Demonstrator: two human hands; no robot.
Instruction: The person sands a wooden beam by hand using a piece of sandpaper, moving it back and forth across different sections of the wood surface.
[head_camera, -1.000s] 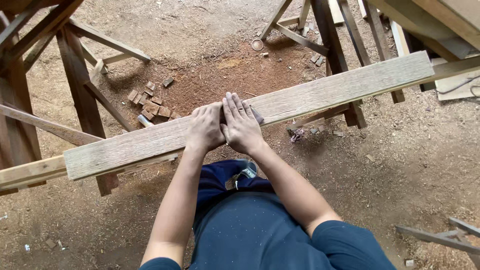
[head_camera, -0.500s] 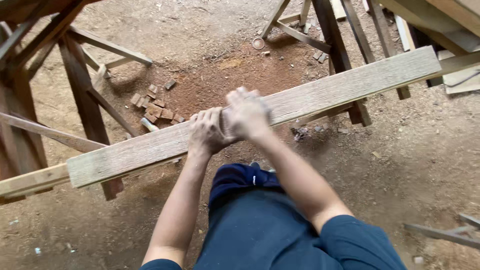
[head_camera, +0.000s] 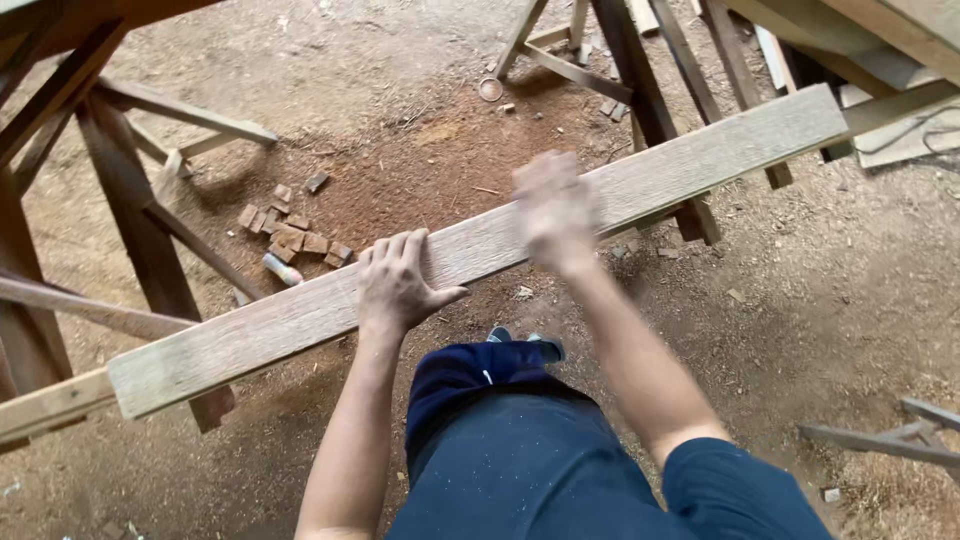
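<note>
Dirt floor (head_camera: 860, 300), sawdust everywhere. My left hand (head_camera: 398, 285) lies flat, fingers spread, pinning the plank (head_camera: 300, 320) across the trestles. My right hand (head_camera: 552, 205), blurred beside it, seems open, brushing the plank; next, steady pressure.

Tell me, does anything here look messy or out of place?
Mostly the floor: small wood offcuts lie scattered in reddish sawdust beyond the plank. The plank itself looks sound under the left hand.

Both hands (head_camera: 400, 285) on weathered plank (head_camera: 700, 165)
</note>
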